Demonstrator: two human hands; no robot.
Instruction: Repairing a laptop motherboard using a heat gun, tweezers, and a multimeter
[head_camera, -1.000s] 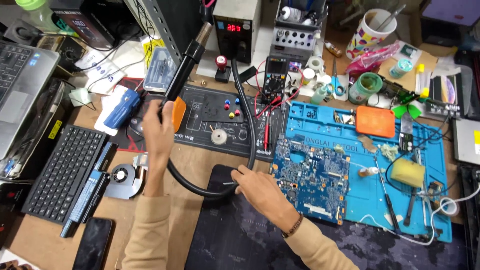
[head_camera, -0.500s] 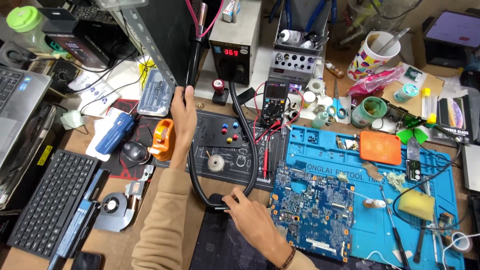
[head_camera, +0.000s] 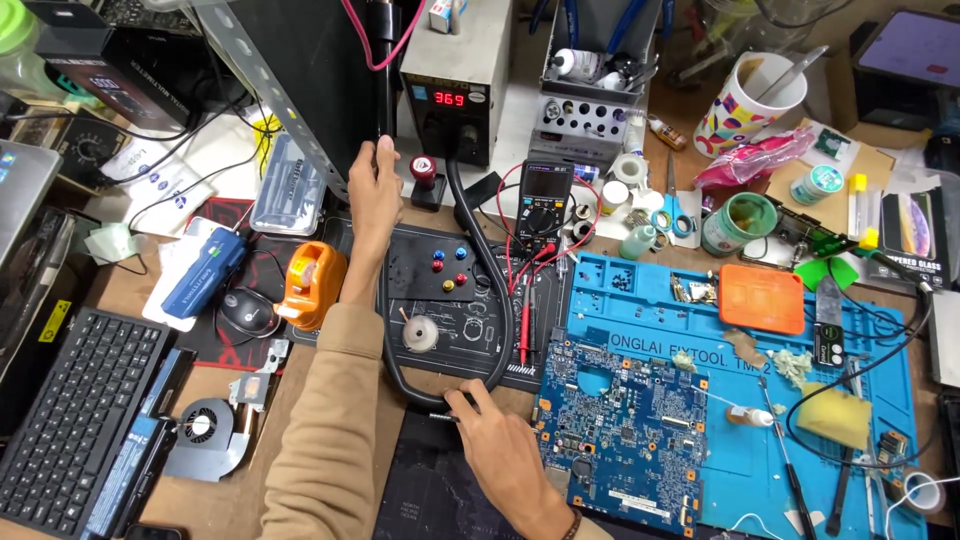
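Note:
My left hand (head_camera: 375, 190) reaches up the bench and is closed on the black hot-air handle (head_camera: 384, 90), which stands upright next to the grey hot-air station (head_camera: 455, 60) with its red readout. The handle's black hose (head_camera: 490, 290) runs down from the station and loops low over a black work mat (head_camera: 470, 330). My right hand (head_camera: 500, 455) pinches the bottom of that loop at the mat's near edge. A blue laptop circuit board (head_camera: 620, 440) lies just right of my right hand on a blue repair mat (head_camera: 870, 340).
A multimeter (head_camera: 545, 195) with red leads sits behind the black mat. To the left are an orange tape dispenser (head_camera: 310, 285), a mouse (head_camera: 248, 312), a cooling fan (head_camera: 200, 425) and a keyboard (head_camera: 80, 420). A mug (head_camera: 750, 100), bottles and small tools crowd the back right.
My left hand has carried the hot-air handle from mid-bench up to the station's left side. My right hand slid down along the hose to its lowest loop.

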